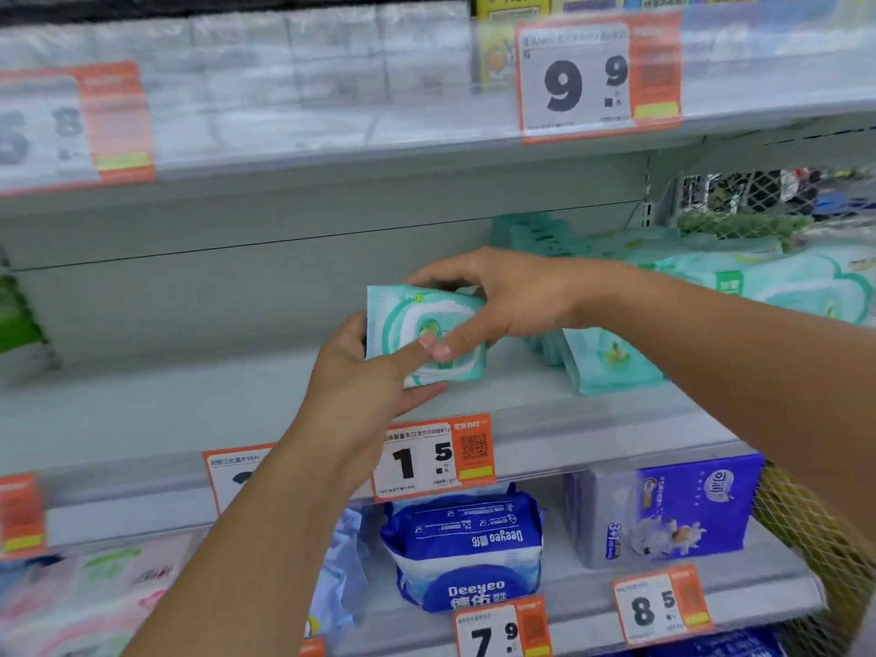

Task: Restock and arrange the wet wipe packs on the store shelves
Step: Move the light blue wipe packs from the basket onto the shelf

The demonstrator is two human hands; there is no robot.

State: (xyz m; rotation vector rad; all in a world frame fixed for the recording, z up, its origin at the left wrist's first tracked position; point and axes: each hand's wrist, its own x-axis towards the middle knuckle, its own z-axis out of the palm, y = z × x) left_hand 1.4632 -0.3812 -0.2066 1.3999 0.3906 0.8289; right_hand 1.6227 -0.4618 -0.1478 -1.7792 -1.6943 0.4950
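A small teal wet wipe pack (407, 324) is held upright over the middle shelf (189, 410), between both hands. My left hand (365, 386) grips its lower left edge, with a finger laid across its front. My right hand (502, 301) grips it from the top and right side, thumb on the front. More small teal packs (611, 362) stand leaning on the same shelf just right of my hands. Larger teal packs (768, 282) lie stacked further right.
The shelf left of my hands is bare up to green packs (14, 320) at the far left. Price tags (431, 457) hang on the shelf edge. Blue wipe packs (469, 552) and a purple box (687, 509) fill the shelf below. White packs (284, 64) sit above.
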